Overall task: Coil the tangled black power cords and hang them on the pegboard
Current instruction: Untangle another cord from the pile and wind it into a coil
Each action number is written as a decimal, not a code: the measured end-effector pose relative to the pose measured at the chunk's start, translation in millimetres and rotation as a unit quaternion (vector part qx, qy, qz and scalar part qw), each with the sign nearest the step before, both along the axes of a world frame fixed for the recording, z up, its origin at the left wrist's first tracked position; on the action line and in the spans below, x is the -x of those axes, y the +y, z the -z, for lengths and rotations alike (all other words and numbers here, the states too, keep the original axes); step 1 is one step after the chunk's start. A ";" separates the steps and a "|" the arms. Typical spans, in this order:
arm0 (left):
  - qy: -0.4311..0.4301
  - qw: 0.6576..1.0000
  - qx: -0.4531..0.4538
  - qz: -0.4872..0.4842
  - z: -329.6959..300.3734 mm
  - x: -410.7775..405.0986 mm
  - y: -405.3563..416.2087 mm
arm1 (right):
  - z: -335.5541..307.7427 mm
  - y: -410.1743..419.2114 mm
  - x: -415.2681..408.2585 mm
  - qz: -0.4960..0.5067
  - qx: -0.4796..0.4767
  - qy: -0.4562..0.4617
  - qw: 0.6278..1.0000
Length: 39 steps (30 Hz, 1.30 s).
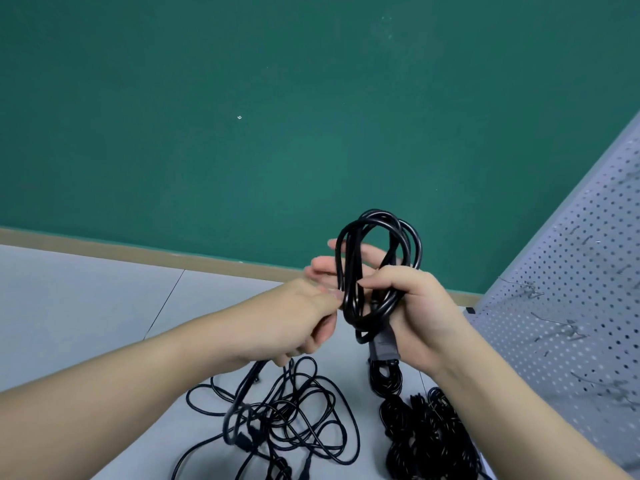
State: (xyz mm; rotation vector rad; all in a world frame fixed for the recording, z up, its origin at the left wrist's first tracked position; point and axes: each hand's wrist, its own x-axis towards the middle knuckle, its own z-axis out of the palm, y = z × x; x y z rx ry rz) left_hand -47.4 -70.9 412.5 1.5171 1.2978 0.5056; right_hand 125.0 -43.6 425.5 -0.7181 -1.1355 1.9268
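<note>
Fingers of the right hand (412, 306) clamp the coiled power cord (377, 268) upright so its loops stay gathered, the left hand (304, 313) pinches its near strand to feed slack from the tangled cords (277, 420) below, pegboard (568, 306) waiting at right.

A glossy black coiled cord (377, 268) stands upright as an oval bundle of several loops, held up off the surface, with its grey-black plug (383, 346) hanging just below the loops. On the surface beneath, at the left, a thin black tangled cord (287, 417) sprawls in loose, overlapping loops. Beside it at the right lies a denser heap of black cords (422, 434), and a grey pegboard (575, 306) with wire hooks leans along the right edge.
</note>
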 end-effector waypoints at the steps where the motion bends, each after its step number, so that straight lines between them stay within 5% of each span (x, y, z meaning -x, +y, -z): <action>1: -0.005 1.000 0.011 0.005 -0.5 -1.0 -0.7 | -0.2 -1.5 1.9 -0.005 0.015 0.018 1.000; 12: 0.011 0.999 0.030 0.012 -10.0 16.4 5.3 | -11.7 22.8 -15.8 0.144 0.058 0.145 0.977; 16: 0.144 0.983 -0.111 0.039 -14.6 38.4 7.6 | -11.5 38.6 -34.0 0.217 0.071 0.119 0.966; 19: 0.147 0.967 -0.196 0.067 -21.3 44.4 2.4 | -6.9 45.5 -41.3 0.237 0.061 0.037 0.969; 30: 0.028 0.942 -0.333 0.040 -23.2 42.8 4.1 | 11.8 18.5 -5.6 0.063 0.030 -0.212 0.975; 36: 0.033 0.926 -0.374 -0.028 -17.8 40.1 10.1 | 18.9 -10.9 19.3 -0.121 -0.108 -0.303 0.939; 39: 0.062 0.926 -0.367 -0.068 -15.4 41.1 12.9 | 24.9 -16.2 27.1 -0.134 -0.048 -0.297 0.944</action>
